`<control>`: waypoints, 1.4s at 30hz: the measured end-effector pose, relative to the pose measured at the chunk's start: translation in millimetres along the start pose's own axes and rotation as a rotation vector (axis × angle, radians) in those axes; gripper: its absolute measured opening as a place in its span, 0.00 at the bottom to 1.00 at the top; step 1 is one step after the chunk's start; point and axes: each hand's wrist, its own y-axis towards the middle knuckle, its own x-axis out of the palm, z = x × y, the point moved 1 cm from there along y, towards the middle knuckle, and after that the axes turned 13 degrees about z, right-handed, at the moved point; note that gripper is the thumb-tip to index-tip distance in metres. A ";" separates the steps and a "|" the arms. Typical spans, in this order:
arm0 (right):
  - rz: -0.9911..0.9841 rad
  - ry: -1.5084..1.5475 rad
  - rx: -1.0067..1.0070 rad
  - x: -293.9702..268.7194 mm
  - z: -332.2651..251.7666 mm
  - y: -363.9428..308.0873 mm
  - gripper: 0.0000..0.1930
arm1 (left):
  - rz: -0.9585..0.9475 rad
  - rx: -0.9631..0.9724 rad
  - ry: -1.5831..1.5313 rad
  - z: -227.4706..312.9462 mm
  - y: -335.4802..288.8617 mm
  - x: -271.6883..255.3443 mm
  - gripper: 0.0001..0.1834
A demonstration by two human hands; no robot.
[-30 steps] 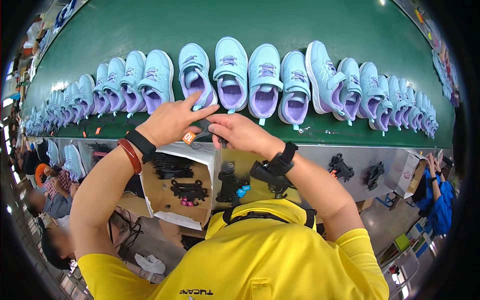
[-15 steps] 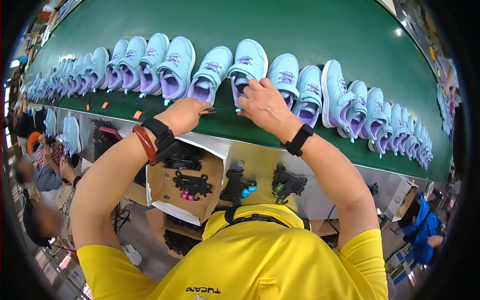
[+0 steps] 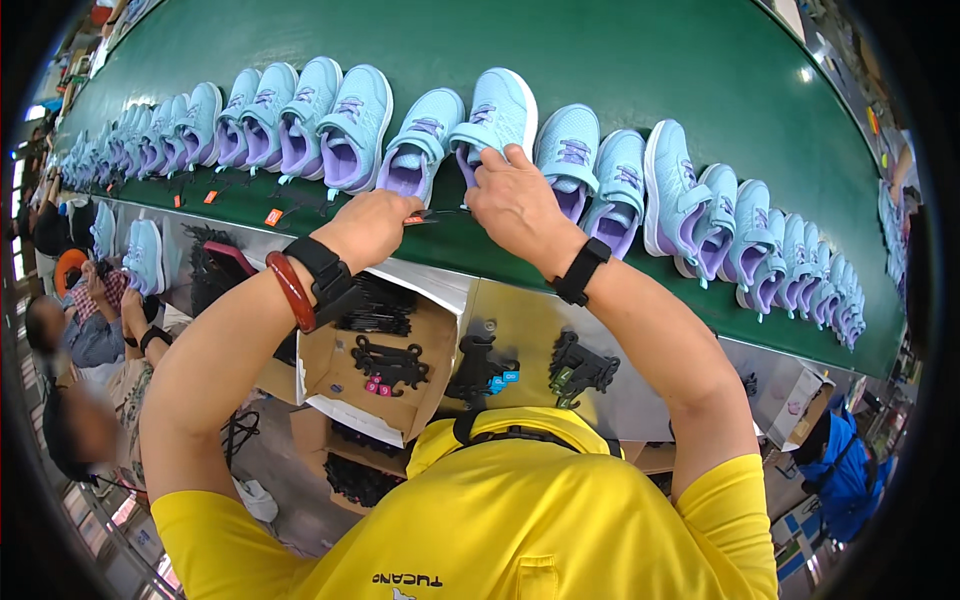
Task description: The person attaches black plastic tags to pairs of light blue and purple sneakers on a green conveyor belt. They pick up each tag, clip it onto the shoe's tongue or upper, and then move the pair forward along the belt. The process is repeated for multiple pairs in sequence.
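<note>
A light-blue sneaker [image 3: 500, 100] with purple lining and laces stands toe-away on the green table, in front of me. My right hand [image 3: 518, 205] is closed at its heel and opening, hiding that part of it. Between my left fingers is a thin black shoe hanger with an orange tag [image 3: 418, 217]; most of it is hidden. That left hand [image 3: 368, 225] is closed just behind the heel of the neighbouring sneaker [image 3: 428, 125]. On the other side, another sneaker [image 3: 568, 145] stands close to my right hand.
Similar sneakers [image 3: 355, 110] line the green table [image 3: 640, 60] to both sides. Hangers with orange tags [image 3: 274, 217] lie along the near edge at left. Below are an open carton [image 3: 330, 385] of black hangers and hangers [image 3: 578, 365] on a metal panel. Other people [image 3: 85, 400] sit at far left.
My right hand has shifted slightly left, and the sneaker it touches has tilted and moved a little up and left. My left hand stays almost in place with the hanger.
</note>
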 end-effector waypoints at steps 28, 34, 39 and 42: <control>-0.002 0.027 0.058 -14.7 10.5 -3.1 0.07 | -0.019 -0.130 -0.023 18.2 1.1 1.4 0.15; -0.022 0.016 0.055 -11.9 8.9 -3.0 0.07 | -0.030 -0.175 -0.004 25.2 -1.2 -2.8 0.17; -0.041 -0.015 0.005 -5.6 5.9 -3.2 0.03 | 0.043 -0.091 -0.055 28.1 -4.2 -1.6 0.17; 0.084 0.102 0.104 -4.1 17.0 -4.7 0.02 | 0.098 -0.014 -0.146 24.1 -8.2 -6.4 0.17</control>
